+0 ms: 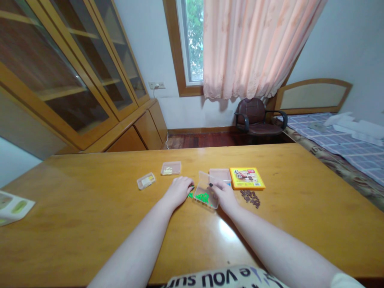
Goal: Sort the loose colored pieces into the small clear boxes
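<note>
My right hand (224,194) grips the side of a clear plastic box (213,203), which is tilted on the table. Bright green small pieces (202,197) lie in a heap in this box. My left hand (180,189) rests just left of the box with its fingers curled down and close together. A few more green pieces show at its fingertips, against the box's left side. Exactly how many it pinches is hidden.
Beyond my hands stand a clear box with cream pieces (168,171) and a smaller clear case (147,181). At right are another clear box (220,173), a yellow game box (247,178) and scattered dark brown pieces (251,198). A white holder (15,208) sits far left.
</note>
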`<state>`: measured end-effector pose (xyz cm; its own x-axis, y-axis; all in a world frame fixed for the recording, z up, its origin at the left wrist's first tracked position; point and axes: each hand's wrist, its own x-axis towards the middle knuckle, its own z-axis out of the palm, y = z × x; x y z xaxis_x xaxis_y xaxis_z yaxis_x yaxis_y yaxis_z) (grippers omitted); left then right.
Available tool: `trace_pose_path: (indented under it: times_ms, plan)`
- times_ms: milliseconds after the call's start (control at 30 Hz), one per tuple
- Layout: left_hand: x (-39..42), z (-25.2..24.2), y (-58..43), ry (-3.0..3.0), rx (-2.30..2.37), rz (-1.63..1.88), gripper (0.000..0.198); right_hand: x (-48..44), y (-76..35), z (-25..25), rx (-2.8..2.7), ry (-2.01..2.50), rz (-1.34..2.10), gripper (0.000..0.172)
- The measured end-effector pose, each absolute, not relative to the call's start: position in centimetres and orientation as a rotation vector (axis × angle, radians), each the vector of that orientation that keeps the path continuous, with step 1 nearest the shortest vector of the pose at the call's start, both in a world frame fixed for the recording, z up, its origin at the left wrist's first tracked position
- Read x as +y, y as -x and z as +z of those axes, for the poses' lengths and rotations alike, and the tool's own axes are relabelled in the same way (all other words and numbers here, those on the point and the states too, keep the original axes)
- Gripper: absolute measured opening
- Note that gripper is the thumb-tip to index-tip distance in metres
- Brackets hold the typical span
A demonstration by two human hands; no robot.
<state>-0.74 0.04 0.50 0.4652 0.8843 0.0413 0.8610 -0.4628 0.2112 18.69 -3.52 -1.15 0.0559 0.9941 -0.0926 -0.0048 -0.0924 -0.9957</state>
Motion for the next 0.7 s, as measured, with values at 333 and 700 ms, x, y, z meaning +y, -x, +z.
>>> trace_pose_path:
  times_ms: [333, 700]
  plan:
    - [-0.25, 0.43, 0.59, -2.584, 1.562, 0.129, 0.01, -3.46, -18.79, -1.28, -1.135, 1.296, 1.227, 0.018]
    - [-0.15, 0.18, 0.57, -2.609, 1.529, 0.142, 0.012, -3.5, -18.67, -1.06, -1.106, 1.341, 1.216, 0.019]
